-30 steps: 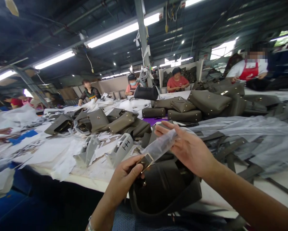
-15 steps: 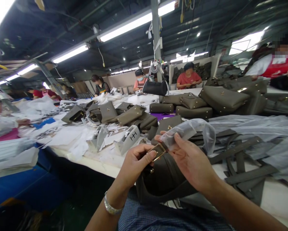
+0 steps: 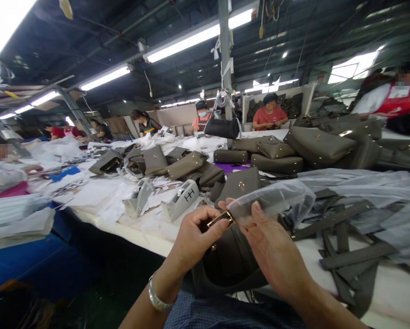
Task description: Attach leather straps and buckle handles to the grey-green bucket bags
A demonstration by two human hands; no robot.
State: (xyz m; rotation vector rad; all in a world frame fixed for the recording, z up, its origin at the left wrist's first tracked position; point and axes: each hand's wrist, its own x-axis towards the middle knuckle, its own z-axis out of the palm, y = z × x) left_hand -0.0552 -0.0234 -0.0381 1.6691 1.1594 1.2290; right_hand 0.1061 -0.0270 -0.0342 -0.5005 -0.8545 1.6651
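Gold metal shines on the buckle [image 3: 221, 218] that the person's left hand [image 3: 199, 235] pinches between its thumb and fingers. The right hand [image 3: 271, 249] is just beside it and has hold of a clear plastic sleeve [image 3: 276, 198], with the thumb in front and the fingertips behind. The sleeve starts next to the buckle and reaches out past the right hand. A silver band [image 3: 158, 297] goes around the left wrist. Right under both hands is a dark green bag [image 3: 230, 260], and below that is blue checked cloth [image 3: 194, 310]. A bit past the left hand stand two grey tape holders [image 3: 184, 198], one with black marks. Out to the right of the right hand lie flat green straps [image 3: 359, 256], near a big heap of cloudy plastic [image 3: 369, 183]. Farther ahead of the hands, many green bags [image 3: 317, 144] sit piled on the white table [image 3: 122, 228]. Past them, a black bag [image 3: 221, 128] is beside a post [image 3: 225, 59]. Farther still is a person in a red top [image 3: 269, 118].
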